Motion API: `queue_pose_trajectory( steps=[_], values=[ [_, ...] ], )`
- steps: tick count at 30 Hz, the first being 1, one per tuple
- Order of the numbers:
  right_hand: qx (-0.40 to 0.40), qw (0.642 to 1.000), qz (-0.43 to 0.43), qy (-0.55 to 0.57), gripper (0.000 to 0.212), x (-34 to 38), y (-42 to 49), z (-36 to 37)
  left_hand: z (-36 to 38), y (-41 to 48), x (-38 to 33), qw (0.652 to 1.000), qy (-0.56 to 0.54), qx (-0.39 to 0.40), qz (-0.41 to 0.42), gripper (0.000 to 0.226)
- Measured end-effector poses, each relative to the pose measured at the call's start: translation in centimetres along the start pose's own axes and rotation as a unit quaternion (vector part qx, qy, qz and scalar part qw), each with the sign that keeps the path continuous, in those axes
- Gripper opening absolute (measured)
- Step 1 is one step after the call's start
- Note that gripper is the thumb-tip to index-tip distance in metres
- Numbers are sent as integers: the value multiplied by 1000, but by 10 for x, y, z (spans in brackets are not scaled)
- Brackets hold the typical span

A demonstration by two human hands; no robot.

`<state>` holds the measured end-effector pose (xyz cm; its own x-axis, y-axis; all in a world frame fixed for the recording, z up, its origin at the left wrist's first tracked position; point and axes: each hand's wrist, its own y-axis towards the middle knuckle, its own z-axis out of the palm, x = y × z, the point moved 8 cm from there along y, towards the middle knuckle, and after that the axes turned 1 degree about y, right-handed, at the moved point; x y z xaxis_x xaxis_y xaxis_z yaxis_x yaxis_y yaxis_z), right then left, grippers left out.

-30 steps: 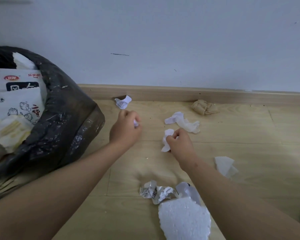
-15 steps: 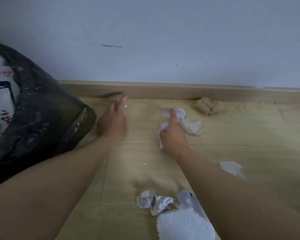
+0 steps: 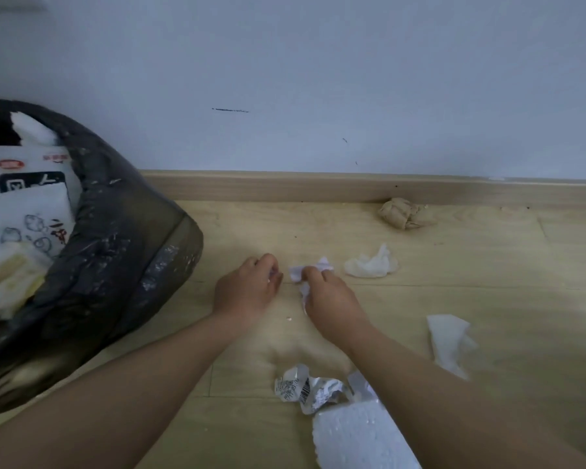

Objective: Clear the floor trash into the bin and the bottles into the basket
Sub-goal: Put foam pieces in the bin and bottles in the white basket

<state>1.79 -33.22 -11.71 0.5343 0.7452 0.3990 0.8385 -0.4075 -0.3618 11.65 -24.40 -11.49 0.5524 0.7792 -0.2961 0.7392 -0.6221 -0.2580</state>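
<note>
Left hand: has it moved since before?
Yes. The left hand pulled back from the pale wooden skirting board toward the person, gripping a small white paper scrap.

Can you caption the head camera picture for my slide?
At the wooden floor, the right hand grips crumpled white paper; the left hand pinches a small scrap beside the black bin bag.

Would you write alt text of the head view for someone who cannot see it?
On a wooden floor, the right hand grips crumpled white paper while the left hand pinches a small scrap. A black bin bag stands left; more litter lies around.
</note>
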Motion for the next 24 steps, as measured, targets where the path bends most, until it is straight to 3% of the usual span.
queue_pose_trajectory(
  steps=[4,8,13,17,24],
  values=[
    [43,998,-35,-21,41,-9,-28,2,3,-16,0,999,18,35,28,23],
    [79,996,-20,31,42,-23,-50,-2,3,-28,-3,995,54,67,56,27],
    [13,993,-16,115,47,-25,-62,-18,2,-39,2,994,41,74,64,26],
    [41,994,-1,103,65,-19,-54,-5,4,-46,4,993,41,86,67,26],
    [42,994,61,86,35,-29,-51,16,12,-54,13,986,32,161,41,21]
  ],
)
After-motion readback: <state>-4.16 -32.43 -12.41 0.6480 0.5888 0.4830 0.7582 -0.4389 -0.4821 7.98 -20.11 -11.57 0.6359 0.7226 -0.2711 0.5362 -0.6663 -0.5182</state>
